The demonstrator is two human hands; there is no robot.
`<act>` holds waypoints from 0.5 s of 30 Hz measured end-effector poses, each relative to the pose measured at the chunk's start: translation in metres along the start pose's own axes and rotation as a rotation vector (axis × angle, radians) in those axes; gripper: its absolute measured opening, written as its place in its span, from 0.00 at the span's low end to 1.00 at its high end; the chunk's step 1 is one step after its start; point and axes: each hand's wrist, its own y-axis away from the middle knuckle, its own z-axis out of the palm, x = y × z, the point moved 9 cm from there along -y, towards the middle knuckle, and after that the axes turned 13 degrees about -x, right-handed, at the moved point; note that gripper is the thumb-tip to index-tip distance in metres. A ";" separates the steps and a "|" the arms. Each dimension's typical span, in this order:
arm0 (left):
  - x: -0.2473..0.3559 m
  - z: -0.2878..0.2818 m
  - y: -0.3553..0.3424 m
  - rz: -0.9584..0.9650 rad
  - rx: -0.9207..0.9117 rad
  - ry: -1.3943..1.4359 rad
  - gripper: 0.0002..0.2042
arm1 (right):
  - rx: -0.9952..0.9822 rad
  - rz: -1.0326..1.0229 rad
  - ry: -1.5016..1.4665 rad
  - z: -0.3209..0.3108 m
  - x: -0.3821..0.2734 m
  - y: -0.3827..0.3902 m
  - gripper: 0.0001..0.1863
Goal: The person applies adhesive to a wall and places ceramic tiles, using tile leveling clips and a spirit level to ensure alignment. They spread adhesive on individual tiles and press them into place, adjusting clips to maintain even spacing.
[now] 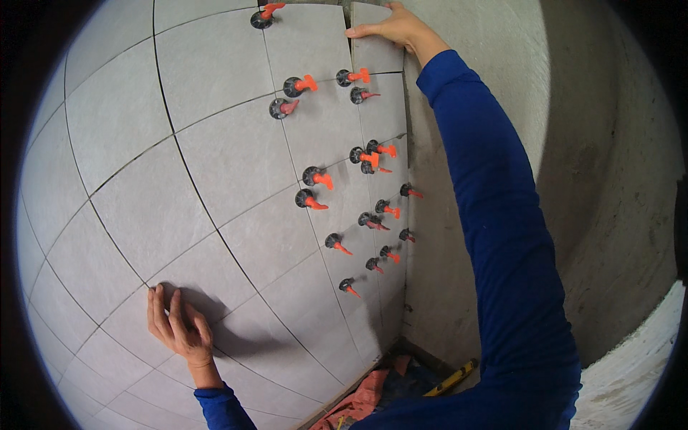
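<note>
High on the right, my right hand [403,29] spans a narrow grey wall tile [377,54], its thumb by the tile's left edge and its other fingers partly hidden near the top. A dark gap runs between this tile and the large grey tile [308,43] to its left. Low on the left, my left hand [180,333] rests its fingertips against the tiled wall [208,265], fingers spread and slightly bent, holding nothing. Several orange-red levelling clips [307,84] with round black bases stick out of the tile joints between the two hands.
Bare grey plastered wall [437,272] meets the tiles at the corner on the right. At the bottom lie a reddish cloth or bag [358,401] and a yellow spirit level [451,378]. A rough whitish surface [631,373] shows at lower right.
</note>
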 end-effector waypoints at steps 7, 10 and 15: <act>-0.002 0.001 0.002 -0.016 -0.008 0.006 0.15 | 0.088 0.027 0.117 -0.009 0.023 -0.007 0.51; -0.002 0.001 0.002 -0.017 -0.012 0.002 0.15 | 0.075 0.104 0.252 -0.004 0.033 -0.015 0.68; -0.002 0.000 0.003 -0.021 -0.022 0.013 0.16 | -0.035 0.244 0.471 0.001 0.031 -0.027 0.79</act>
